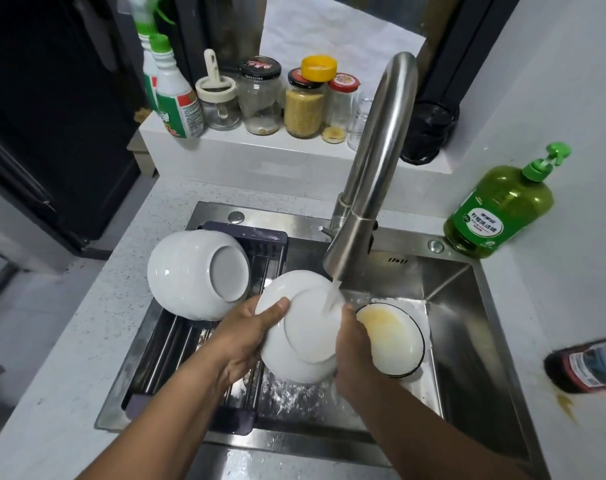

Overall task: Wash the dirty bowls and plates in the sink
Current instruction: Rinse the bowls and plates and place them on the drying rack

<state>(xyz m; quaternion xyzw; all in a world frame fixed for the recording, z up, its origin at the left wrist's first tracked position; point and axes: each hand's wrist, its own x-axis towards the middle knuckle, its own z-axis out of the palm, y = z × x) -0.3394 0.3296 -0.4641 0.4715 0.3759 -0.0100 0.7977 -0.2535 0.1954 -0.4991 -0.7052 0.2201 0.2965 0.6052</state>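
the left hand (249, 336) holds a white plate (303, 327) at its 9 o'clock edge, thumb curled over the rim, so this grip is closed on the plate. the right hand (351, 355) holds the same plate at its 3 o'clock edge, fingers bent around the rim, also a closed grip on it. the plate is tilted with its underside toward the camera, above the sink (467, 306), and water (331, 297) from the tap (370, 174) falls on its upper part. just at 3 o'clock of the plate, partly behind the right hand, a bowl (393, 341) with a dark rim lies in the sink; it has a yellow stain inside. at 10 o'clock of the plate a big white bowl (190, 275) rests upside down and tilted on a rack (176, 341) that sits over the left part of the sink. on the worktop (69, 358) at 2 o'clock of the sink stands a green soap bottle (499, 209) with a pump. on a ledge behind the tap, at 12 o'clock, some jars (260, 98) stand in a row, and at their 9 o'clock two spray bottles (171, 88). at the right edge of the view a dark bottle (585, 367) lies, partly cut off.
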